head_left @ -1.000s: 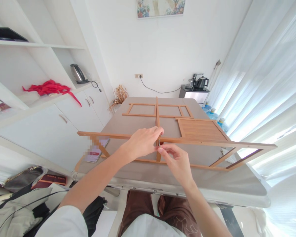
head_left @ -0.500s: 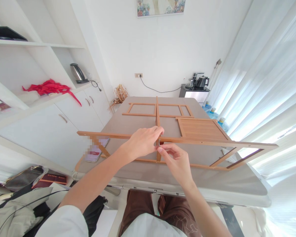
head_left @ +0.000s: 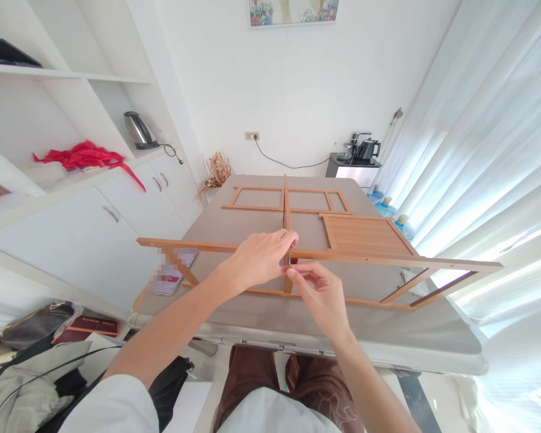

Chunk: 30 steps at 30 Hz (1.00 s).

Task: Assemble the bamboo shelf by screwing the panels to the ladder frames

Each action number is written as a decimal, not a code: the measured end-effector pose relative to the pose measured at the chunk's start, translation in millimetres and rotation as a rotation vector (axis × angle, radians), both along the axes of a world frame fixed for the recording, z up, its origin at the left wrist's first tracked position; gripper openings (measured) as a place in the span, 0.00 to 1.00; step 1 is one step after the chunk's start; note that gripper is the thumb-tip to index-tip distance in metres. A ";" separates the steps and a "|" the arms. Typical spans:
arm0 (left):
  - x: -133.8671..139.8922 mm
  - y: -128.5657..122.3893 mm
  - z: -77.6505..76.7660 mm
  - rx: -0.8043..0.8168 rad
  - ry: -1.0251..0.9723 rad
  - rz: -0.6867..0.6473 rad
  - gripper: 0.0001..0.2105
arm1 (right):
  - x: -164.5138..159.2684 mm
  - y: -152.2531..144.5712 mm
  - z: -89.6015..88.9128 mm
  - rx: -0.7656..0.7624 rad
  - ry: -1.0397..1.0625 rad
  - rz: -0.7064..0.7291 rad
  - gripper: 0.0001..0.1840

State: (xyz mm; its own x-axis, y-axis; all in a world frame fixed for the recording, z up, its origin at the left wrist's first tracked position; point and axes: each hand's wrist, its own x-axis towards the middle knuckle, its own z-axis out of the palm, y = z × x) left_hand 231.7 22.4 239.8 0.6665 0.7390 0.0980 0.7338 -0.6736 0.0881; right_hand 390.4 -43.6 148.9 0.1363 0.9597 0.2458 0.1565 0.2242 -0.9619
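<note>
The right hand [head_left: 318, 291] pinches a metal pin [head_left: 290, 260] between thumb and forefinger, its other fingers folded in behind. The pin is silvery and short; its long axis stands nearly upright, the visible end pointing up from the fingertips, just beside the frame's middle joint. What its lower end meets is hidden.

The left hand [head_left: 261, 260] arches palm down over the frame [head_left: 388, 260], fingers bent together and closed on the joint; its thumb is mostly hidden. The two hands nearly meet there. The left forearm rises from the lower left and slants rightward; the right one comes up from the lower right, slanting left, its wrist below the fingertips in view.

The frame stands on a long edge near the front of the worktop [head_left: 315, 322], its long axis running left to right, with short crosspieces joining the upper and lower rails. A bar [head_left: 287, 198] leads away from the joint towards the wall, square to the frame. At its far end lies or stands the far frame [head_left: 315, 211], also running left to right; which, I cannot tell. Right of the bar, between both frames, sits a panel [head_left: 369, 234] with a similar direction. A booklet [head_left: 166, 284], partly blurred, lies at the left.
</note>
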 end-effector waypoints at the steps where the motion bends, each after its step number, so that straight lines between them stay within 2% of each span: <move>1: 0.0 0.4 -0.5 -0.002 -0.003 0.000 0.13 | 0.0 -0.2 -0.2 0.000 -0.002 0.001 0.12; 7: -1.2 1.8 -2.7 -0.006 -0.001 0.003 0.13 | -0.9 -0.7 2.1 0.020 -0.021 -0.034 0.12; 30: -1.3 0.9 -2.7 -0.014 -0.005 0.003 0.12 | -0.7 1.2 5.0 -0.003 -0.025 -0.014 0.12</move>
